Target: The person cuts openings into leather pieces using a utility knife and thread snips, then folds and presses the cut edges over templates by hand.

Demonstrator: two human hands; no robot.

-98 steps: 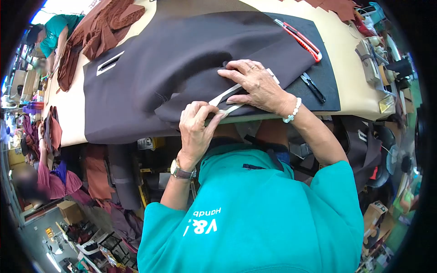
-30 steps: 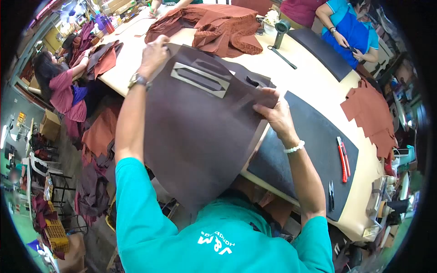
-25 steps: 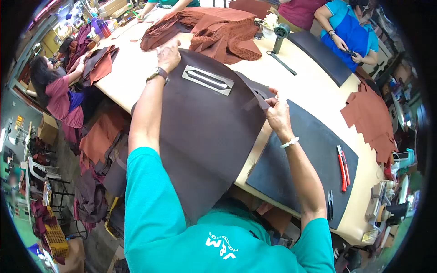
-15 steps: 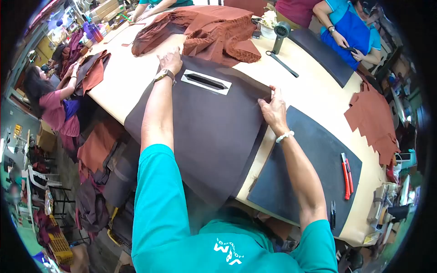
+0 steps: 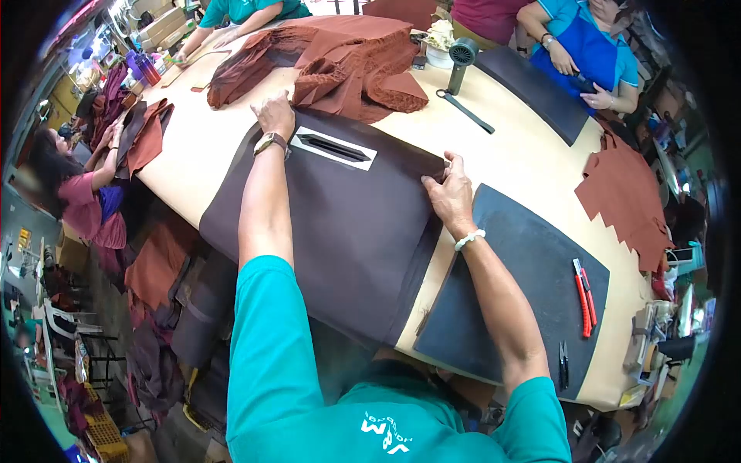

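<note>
A large dark brown sheet (image 5: 340,224) of fabric or leather lies in front of me, its near part hanging over the table edge. Close to its far edge is a white strip (image 5: 333,148) framing a long dark slot with pointed ends. My left hand (image 5: 275,116) is closed at the sheet's far left corner, its fingertips partly hidden. At the far right corner, my right hand (image 5: 450,194) pinches the edge between thumb and fingers. More dark layers show beneath the sheet along its right side.
A dark cutting mat (image 5: 509,278) at right carries red-handled cutters (image 5: 584,299) and small snips (image 5: 563,364). Beyond the sheet are piled rust-brown pieces (image 5: 347,65) and a handheld fan (image 5: 461,62). Co-workers stand at the far side and left; rust-brown pieces (image 5: 629,197) lie at right.
The view has shifted, so most things sit slightly further left. Both hands keep hold of the sheet's far corners, and its near edge hangs a little differently.
</note>
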